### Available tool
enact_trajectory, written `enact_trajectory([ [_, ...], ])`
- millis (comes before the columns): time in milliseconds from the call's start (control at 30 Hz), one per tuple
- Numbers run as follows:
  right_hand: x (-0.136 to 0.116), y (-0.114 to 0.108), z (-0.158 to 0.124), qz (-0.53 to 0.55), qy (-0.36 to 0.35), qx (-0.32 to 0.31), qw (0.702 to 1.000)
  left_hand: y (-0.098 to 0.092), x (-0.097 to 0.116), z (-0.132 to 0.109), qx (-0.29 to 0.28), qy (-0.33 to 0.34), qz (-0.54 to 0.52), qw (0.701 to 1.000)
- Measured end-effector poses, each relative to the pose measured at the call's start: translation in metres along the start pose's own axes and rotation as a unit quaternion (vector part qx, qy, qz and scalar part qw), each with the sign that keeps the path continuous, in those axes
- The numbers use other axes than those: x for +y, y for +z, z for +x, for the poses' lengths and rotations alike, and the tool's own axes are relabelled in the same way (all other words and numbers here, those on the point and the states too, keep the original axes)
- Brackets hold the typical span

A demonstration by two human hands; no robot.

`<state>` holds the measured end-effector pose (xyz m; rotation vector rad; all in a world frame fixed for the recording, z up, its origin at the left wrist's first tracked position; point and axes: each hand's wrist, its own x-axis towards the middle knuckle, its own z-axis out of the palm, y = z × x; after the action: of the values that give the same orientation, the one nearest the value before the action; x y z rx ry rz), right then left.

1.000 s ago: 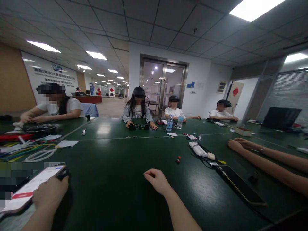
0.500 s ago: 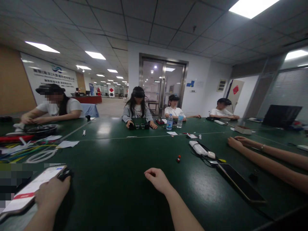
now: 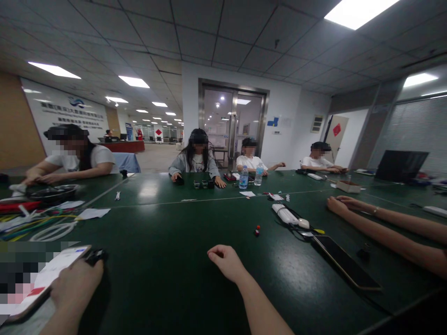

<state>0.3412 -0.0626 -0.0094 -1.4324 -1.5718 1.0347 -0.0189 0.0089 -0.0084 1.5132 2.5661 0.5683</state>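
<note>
My left hand (image 3: 75, 288) lies at the lower left of the green table (image 3: 164, 232), its fingers curled over a small black object (image 3: 95, 255). Beside it a phone (image 3: 42, 279) with a lit white screen lies flat. My right hand (image 3: 226, 263) rests on the table in the middle as a loose fist, thumb tucked against the fingers, with nothing showing in it. A small red and black piece (image 3: 257, 230) sits a little beyond my right hand.
A co-worker's forearms (image 3: 380, 228) stretch in from the right, near a dark tablet (image 3: 344, 263) and a white device with cables (image 3: 288, 216). Coloured cables and tubing (image 3: 38, 223) lie at the left. Several people sit along the far edge with two water bottles (image 3: 251, 177).
The view has drifted slightly, so everything sits a little lower and to the left. My left hand slid a bit along the phone. My right hand has stayed a fist.
</note>
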Motion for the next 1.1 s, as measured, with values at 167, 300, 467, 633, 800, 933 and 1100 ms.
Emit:
enact_trajectory([
  [167,-0.01,0.006,-0.004,-0.048,-0.056,0.045,0.996,0.023,0.077,-0.078,-0.187,0.368,-0.108,0.904],
  [300,-0.018,0.01,-0.009,-0.126,-0.116,-0.067,0.983,0.028,0.106,-0.12,-0.282,0.467,-0.165,0.822],
  [467,-0.017,0.015,-0.007,-0.135,-0.13,-0.086,0.979,0.018,0.099,-0.122,-0.315,0.465,-0.177,0.808],
  [633,-0.002,-0.001,0.008,0.095,-0.054,0.192,0.975,0.01,0.099,-0.121,-0.341,0.451,-0.181,0.805],
  [800,0.025,-0.016,0.025,0.255,0.037,0.341,0.904,0.012,0.098,-0.121,-0.345,0.44,-0.18,0.809],
  [933,0.029,-0.013,0.027,0.273,0.014,0.314,0.909,0.013,0.097,-0.121,-0.34,0.443,-0.184,0.809],
  [1100,0.027,-0.014,0.026,0.289,0.019,0.308,0.906,0.014,0.096,-0.121,-0.344,0.433,-0.181,0.814],
])
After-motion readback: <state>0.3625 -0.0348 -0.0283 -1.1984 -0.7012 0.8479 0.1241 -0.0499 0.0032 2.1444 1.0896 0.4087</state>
